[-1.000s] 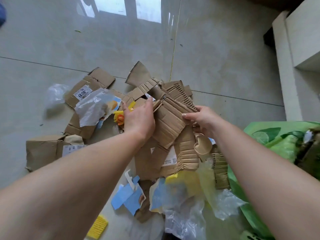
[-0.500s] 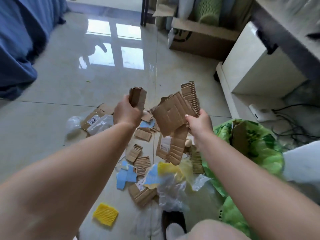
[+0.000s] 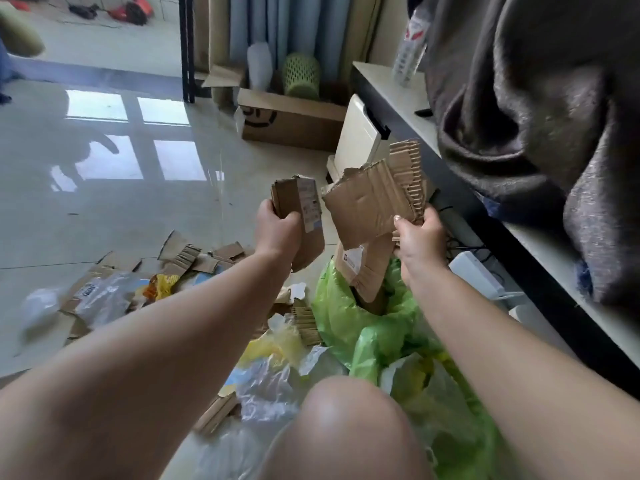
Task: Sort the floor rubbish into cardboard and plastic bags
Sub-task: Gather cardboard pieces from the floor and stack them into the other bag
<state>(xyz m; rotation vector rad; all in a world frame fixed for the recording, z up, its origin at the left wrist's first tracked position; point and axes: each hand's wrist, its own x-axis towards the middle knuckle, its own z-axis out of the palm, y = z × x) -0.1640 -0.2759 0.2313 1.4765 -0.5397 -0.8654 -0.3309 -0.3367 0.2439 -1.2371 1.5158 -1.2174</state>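
We see both hands raised above the floor, each full of cardboard. The left hand (image 3: 278, 230) has its fingers curled tight round a folded cardboard piece with a label (image 3: 304, 216), holding it upright, the lower end hanging down past the wrist. The right hand (image 3: 420, 237) grips a stack of torn cardboard sheets (image 3: 374, 199); thumb pressed on the front face, fingers wrapped behind, corrugated edges sticking up on the right side. The two bundles sit just beside each other, not touching as far as we can tell.

The stack's lower part hangs right over the open mouth of the green plastic bag (image 3: 349, 323), and cardboard already sits inside that mouth. The bag lies on the floor under the right forearm, beside a bare knee (image 3: 346, 420).

On the tiled floor (image 3: 121, 202) to the left: scattered cardboard scraps (image 3: 194, 258), a clear plastic wrapper (image 3: 100, 296) lying over a labelled cardboard piece, an orange-yellow wrapper (image 3: 157, 285). Nearer the knee: clear and yellow plastic film (image 3: 273, 372) and another cardboard strip (image 3: 214, 414).

Background: a big cardboard box (image 3: 291, 123) by the curtains, a grey cloth (image 3: 536, 133) draped over a white shelf (image 3: 391, 95) on the right.
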